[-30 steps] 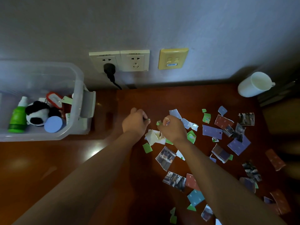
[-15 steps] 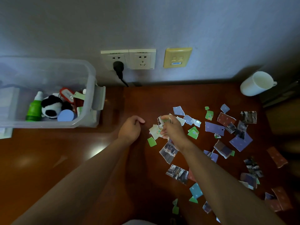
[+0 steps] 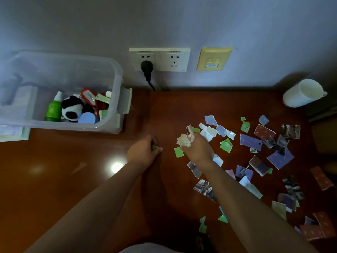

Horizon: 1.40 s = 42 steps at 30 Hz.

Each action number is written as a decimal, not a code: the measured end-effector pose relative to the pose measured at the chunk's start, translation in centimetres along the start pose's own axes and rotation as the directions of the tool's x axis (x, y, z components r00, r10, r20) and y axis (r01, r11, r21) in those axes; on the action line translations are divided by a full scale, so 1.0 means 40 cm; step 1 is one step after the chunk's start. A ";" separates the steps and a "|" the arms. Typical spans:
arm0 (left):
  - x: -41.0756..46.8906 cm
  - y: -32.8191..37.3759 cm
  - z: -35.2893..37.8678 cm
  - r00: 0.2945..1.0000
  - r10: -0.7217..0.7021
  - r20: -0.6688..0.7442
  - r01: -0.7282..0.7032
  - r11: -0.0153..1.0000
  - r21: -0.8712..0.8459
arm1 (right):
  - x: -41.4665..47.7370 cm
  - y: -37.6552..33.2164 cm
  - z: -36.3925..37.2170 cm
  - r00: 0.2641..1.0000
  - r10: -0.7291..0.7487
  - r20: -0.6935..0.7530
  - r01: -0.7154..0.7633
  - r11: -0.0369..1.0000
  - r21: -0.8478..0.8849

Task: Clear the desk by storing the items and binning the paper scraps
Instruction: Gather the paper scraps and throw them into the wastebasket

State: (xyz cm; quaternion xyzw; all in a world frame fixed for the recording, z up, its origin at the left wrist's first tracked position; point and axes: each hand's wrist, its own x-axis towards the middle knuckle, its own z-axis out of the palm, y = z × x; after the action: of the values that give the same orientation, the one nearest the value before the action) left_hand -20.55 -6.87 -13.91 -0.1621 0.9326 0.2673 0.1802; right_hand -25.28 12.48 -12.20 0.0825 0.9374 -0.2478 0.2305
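my right hand (image 3: 197, 151) clutches a loose wad of scraps (image 3: 184, 140), left hand (image 3: 143, 152) pinches a green bit (image 3: 155, 147); i reckon grabbing more could spill the wad.

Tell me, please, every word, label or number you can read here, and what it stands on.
None can be read for certain.
The blue sticker on the yellow wall plate: too small.
Print on the green scrap: blurred.
Coloured letters on the crumpled scrap in the right hand: blurred.
Label on the green bottle: blurred.
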 end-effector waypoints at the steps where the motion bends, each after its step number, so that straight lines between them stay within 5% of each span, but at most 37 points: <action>1: 0.000 0.001 0.003 1.000 0.006 0.010 -0.006 1.000 0.013 | 0.001 -0.002 -0.003 1.000 0.013 0.013 -0.013 1.000 0.003; 8: -0.021 -0.005 0.015 0.998 0.050 -0.047 -0.051 0.998 -0.025 | -0.029 -0.004 -0.001 0.999 -0.018 0.044 0.017 1.000 0.016; 17: -0.050 -0.040 0.000 0.997 0.074 -0.015 -0.074 0.997 0.010 | -0.092 -0.041 -0.008 0.995 0.050 0.085 -0.089 0.823 0.561; 35: -0.172 -0.023 0.070 0.992 0.003 -0.124 0.014 0.991 0.136 | -0.256 0.011 0.015 0.980 0.030 0.197 -0.126 0.860 0.494; 38: -0.215 -0.034 0.080 0.989 -0.072 -0.130 0.079 0.996 0.047 | -0.277 0.017 0.024 0.974 0.007 0.226 -0.119 0.867 0.484; 42: -0.295 -0.045 0.072 0.957 -0.270 -0.106 0.228 0.927 -0.299 | -0.314 -0.005 0.027 0.966 -0.053 0.254 -0.074 0.882 0.465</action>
State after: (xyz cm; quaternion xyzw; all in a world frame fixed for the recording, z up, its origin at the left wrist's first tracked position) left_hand -8.70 -4.28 -11.97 -0.3225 0.8671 0.3605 0.1192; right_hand -13.84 11.25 -7.02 0.1077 0.8102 -0.4754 0.3255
